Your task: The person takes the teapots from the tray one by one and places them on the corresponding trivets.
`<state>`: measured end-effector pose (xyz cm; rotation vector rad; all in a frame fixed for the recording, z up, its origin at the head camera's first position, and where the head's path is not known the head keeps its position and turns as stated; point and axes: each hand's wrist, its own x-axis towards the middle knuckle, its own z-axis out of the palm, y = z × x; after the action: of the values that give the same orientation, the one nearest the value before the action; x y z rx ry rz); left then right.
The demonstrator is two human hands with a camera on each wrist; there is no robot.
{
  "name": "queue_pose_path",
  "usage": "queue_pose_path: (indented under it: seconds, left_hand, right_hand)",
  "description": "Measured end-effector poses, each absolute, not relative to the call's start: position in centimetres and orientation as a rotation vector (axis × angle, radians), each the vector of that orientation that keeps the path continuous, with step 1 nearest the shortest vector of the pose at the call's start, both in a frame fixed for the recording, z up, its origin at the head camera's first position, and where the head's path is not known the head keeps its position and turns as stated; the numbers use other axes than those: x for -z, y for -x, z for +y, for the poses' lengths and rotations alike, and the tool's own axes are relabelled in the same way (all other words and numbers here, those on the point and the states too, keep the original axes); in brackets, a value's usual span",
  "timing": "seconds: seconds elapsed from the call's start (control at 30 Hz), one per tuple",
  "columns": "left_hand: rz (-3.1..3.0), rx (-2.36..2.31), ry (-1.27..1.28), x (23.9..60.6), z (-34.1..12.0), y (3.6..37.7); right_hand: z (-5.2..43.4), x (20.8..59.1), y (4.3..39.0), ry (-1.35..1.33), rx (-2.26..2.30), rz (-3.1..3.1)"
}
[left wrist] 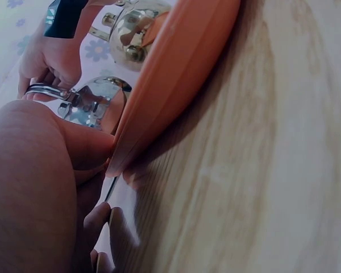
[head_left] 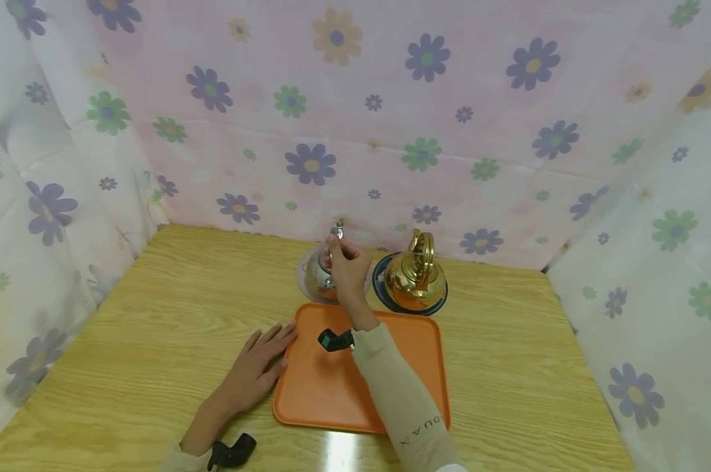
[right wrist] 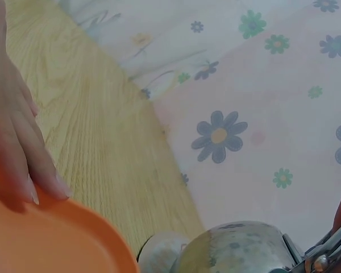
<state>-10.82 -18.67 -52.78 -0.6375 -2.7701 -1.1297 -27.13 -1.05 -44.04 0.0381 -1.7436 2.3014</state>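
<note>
An orange tray [head_left: 391,367] lies under the right forearm, its left edge touched by the flat, open-fingered left hand [head_left: 261,367]. Just beyond it, the right hand [head_left: 346,265] pinches the raised handle of a silver teapot [head_left: 319,275]; a gold teapot [head_left: 416,275] stands to its right.

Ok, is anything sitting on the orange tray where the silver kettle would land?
Nothing visible does: the right hand holds the silver kettle by its handle, just behind the orange tray, whose bare surface carries nothing.
</note>
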Motion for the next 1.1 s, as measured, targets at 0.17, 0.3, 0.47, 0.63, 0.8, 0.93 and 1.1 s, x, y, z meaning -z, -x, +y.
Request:
queue_pose_path:
  seconds: [0.17, 0.3, 0.47, 0.63, 0.8, 0.93, 1.1]
  left_hand:
    - [-2.75, 1.113, 0.649, 52.9, -18.7, 10.9]
    - [-2.741, 1.116, 0.664, 52.7, -18.6, 10.9]
    - [-2.747, 1.119, 0.675, 52.6, -18.6, 11.1]
    - [-2.752, 1.116, 0.676, 52.7, -18.6, 11.6]
    - [-2.778, 1.106, 0.671, 53.0, -18.9, 12.0]
    - [-2.801, 1.066, 0.662, 53.0, -19.2, 12.1]
    - [-2.803, 0.958, 0.651, 52.5, -19.1, 12.3]
  right_hand:
    - [-1.0, 43.9, 26.9, -0.009, -2.378, -1.726]
    - [-0.8, 43.7, 26.8, 0.019, -2.437, -1.715]
    - [-0.3, 43.8, 26.8, 0.023, -2.449, -1.742]
    - [0.5, 44.1, 26.9, -0.013, -2.412, -1.815]
    - [1.3, 44.8, 25.9, -0.069, -2.25, -1.897]
    - [1.7, 45.4, 24.3, -0.154, -2.101, -1.961]
    - [2.6, 46.3, 21.5, -0.278, -1.954, -2.178]
